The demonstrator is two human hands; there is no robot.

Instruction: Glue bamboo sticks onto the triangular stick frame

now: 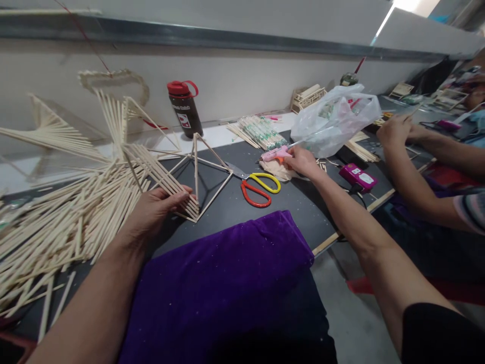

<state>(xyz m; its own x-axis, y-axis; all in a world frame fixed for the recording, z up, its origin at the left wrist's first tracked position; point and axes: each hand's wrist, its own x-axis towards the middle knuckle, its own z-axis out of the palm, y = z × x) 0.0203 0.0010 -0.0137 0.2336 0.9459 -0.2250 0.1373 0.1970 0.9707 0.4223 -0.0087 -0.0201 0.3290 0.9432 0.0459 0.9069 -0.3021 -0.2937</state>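
Note:
My left hand [161,205] is closed around the lower edge of a model of wooden sticks [159,172], thumb on top of a row of parallel sticks. The model fans out in steps to the left, and an open triangular frame stands at its right end. My right hand [303,161] is wrapped around the handle of a pink glue gun [276,153], whose nozzle points left above a crumpled beige sheet [278,171]. Scissors [245,176] with red and yellow handles lie between my hands, blades toward the stick frame.
Loose sticks [76,222] heap at left. A dark bottle [185,114] with a red lid stands behind. Bagged sticks [261,131], a white plastic bag [333,121] and a magenta box [358,177] sit rightward. Purple cloth [227,268] covers the front edge. A co-worker's hands [397,131] are at right.

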